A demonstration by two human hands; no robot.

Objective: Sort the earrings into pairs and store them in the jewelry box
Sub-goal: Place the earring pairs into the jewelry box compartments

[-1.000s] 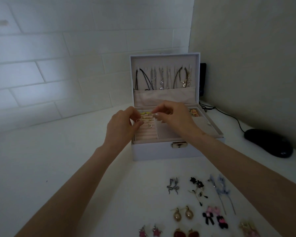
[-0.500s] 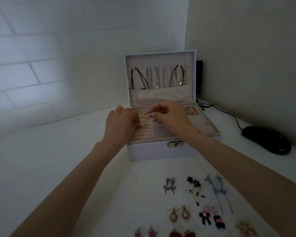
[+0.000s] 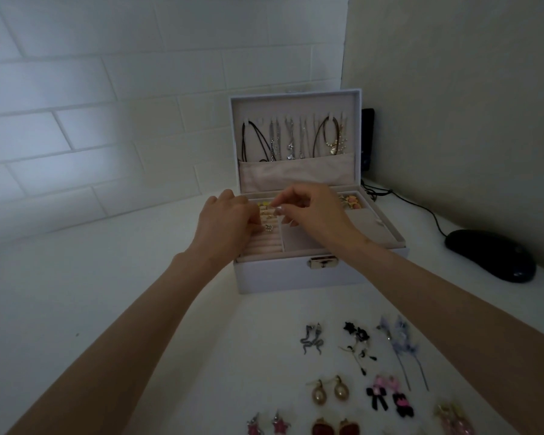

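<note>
A white jewelry box (image 3: 296, 277) stands open on the table, necklaces hanging in its lid. Both hands are over its ridged left slot section. My left hand (image 3: 223, 224) rests on the rolls with fingers curled at the small yellow and gold earrings (image 3: 266, 211) set there. My right hand (image 3: 311, 211) pinches something tiny at those same earrings; the item itself is too small to make out. Pairs lie on the table in front: silver snake earrings (image 3: 311, 340), pearl drops (image 3: 328, 392), black flower earrings (image 3: 357, 343), blue feather earrings (image 3: 399, 343), pink and black bows (image 3: 388, 398).
A black computer mouse (image 3: 490, 254) lies right of the box, its cable running to the wall corner. Star earrings (image 3: 269, 426) and dark red earrings (image 3: 335, 427) sit at the bottom edge. A tiled wall rises behind the box.
Both hands have stayed over the slot section, shifting slightly; my left hand has slid further onto the rolls. The view has tilted a little.
</note>
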